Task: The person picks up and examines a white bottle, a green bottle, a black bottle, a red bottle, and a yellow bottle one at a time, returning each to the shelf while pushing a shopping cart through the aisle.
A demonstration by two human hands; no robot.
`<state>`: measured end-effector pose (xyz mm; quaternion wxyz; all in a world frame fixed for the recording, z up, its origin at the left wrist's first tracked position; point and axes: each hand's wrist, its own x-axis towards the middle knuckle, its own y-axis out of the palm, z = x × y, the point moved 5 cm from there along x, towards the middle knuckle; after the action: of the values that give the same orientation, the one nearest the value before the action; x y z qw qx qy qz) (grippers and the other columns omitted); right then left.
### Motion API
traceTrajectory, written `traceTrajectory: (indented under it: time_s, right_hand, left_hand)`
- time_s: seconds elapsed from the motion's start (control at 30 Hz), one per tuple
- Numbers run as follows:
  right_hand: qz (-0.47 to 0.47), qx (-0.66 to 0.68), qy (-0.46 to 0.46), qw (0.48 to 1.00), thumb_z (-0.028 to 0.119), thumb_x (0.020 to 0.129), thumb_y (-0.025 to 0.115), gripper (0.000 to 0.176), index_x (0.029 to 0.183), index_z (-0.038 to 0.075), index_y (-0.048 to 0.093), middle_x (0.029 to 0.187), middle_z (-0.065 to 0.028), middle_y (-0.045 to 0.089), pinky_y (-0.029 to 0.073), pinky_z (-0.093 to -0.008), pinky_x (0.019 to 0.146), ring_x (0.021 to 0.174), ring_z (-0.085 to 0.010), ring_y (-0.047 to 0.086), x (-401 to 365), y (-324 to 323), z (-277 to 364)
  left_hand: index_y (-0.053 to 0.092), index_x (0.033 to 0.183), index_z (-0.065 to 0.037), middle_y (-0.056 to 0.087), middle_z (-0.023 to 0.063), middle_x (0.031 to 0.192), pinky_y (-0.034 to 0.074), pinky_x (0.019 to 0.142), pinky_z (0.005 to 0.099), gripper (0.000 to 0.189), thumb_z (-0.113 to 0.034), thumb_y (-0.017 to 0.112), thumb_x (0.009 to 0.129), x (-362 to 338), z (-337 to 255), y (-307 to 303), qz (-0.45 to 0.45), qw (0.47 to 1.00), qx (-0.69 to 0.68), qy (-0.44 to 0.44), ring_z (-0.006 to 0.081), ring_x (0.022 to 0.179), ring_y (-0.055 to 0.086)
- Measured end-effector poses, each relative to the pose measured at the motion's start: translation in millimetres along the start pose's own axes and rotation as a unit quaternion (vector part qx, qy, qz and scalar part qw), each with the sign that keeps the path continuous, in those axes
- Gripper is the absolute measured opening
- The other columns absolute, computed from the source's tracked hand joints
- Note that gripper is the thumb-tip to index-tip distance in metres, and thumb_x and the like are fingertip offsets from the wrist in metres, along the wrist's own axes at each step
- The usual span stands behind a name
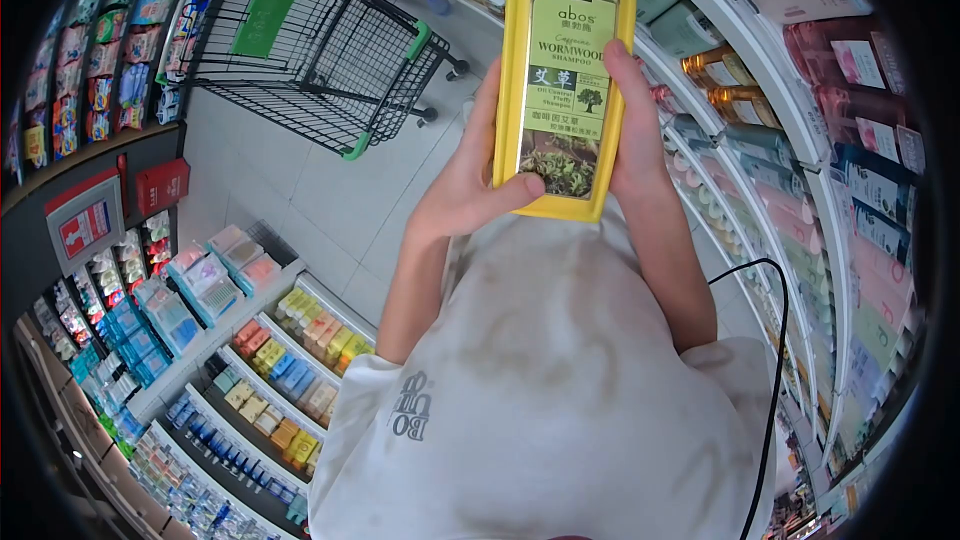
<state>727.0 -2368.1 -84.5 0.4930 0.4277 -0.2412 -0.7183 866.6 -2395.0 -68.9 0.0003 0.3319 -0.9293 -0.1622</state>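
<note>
A yellow shampoo bottle (567,100) with a pale green wormwood label faces me, held up in front of my chest. My left hand (478,172) grips its left side, the thumb lying across the lower front of the label. On the other side my right hand (633,135) is wrapped around the edge, its thumb on the upper right of the label. The fingers behind the bottle are hidden. A dark tag with a plant picture hangs at the top of the bottle, partly cut off by the frame.
A black wire shopping cart (310,50) with green trim stands at the upper left on the tiled floor (345,200). Shelves of bottles (770,170) curve along my right. Snack-like packets (105,60) and a low shelf of small boxes (290,370) line the left. A black cable (783,340) hangs at my right side.
</note>
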Motion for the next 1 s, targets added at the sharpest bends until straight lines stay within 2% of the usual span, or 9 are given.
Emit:
traceTrajectory:
  time_s: [0.27, 0.67, 0.83, 0.93, 1.0]
  right_hand:
    - [0.024, -0.001, 0.003, 1.000, 0.040, 0.096, 0.052, 0.052, 0.131, 0.001, 0.047, 0.118, -0.0132, 0.060, 0.052, -0.0326, 0.087, 0.103, -0.0198, 0.062, -4, 5, 3]
    - [-0.006, -0.025, -0.013, 1.000, 0.039, 0.096, 0.053, 0.052, 0.131, 0.000, 0.047, 0.117, -0.0138, 0.061, 0.054, -0.0326, 0.085, 0.102, -0.0202, 0.063, 3, 3, 2]
    - [-0.002, -0.021, -0.016, 1.000, 0.038, 0.096, 0.053, 0.052, 0.130, 0.000, 0.047, 0.117, -0.0135, 0.061, 0.054, -0.0323, 0.085, 0.102, -0.0202, 0.063, 11, 12, 4]
    - [0.025, 0.009, -0.009, 1.000, 0.038, 0.096, 0.053, 0.051, 0.130, 0.000, 0.047, 0.117, -0.0134, 0.061, 0.054, -0.0327, 0.085, 0.102, -0.0202, 0.063, 20, 19, 0]
    - [-0.006, 0.034, 0.017, 0.999, 0.037, 0.096, 0.052, 0.050, 0.130, 0.000, 0.047, 0.118, -0.0136, 0.061, 0.054, -0.0340, 0.086, 0.103, -0.0211, 0.063, 28, 22, -7]
  left_hand:
    - [-0.008, 0.152, -0.003, 0.019, 0.0173, 0.154, 0.022, 0.114, 0.0362, 0.129, -0.021, 0.085, 0.065, 0, 3, 1, 0.028, 0.999, 0.011, -0.017, 0.0259, 0.143, 0.020]
    - [-0.012, 0.151, -0.005, 0.014, 0.0152, 0.156, 0.023, 0.114, 0.0367, 0.137, -0.019, 0.089, 0.059, 5, 9, -8, 0.051, 0.998, -0.002, -0.046, 0.0249, 0.144, 0.019]
    - [-0.013, 0.151, -0.004, 0.012, 0.0151, 0.157, 0.022, 0.115, 0.0369, 0.141, -0.021, 0.091, 0.056, 12, 6, -19, 0.073, 0.997, 0.024, -0.030, 0.0249, 0.145, 0.016]
    - [-0.014, 0.151, -0.004, 0.011, 0.0157, 0.158, 0.022, 0.115, 0.0369, 0.142, -0.022, 0.091, 0.056, 15, 5, -30, 0.086, 0.995, 0.041, -0.021, 0.0245, 0.145, 0.015]
    - [-0.014, 0.150, -0.004, 0.010, 0.0159, 0.158, 0.022, 0.115, 0.0368, 0.142, -0.022, 0.091, 0.056, 19, 3, -40, 0.092, 0.995, 0.046, -0.018, 0.0243, 0.145, 0.014]
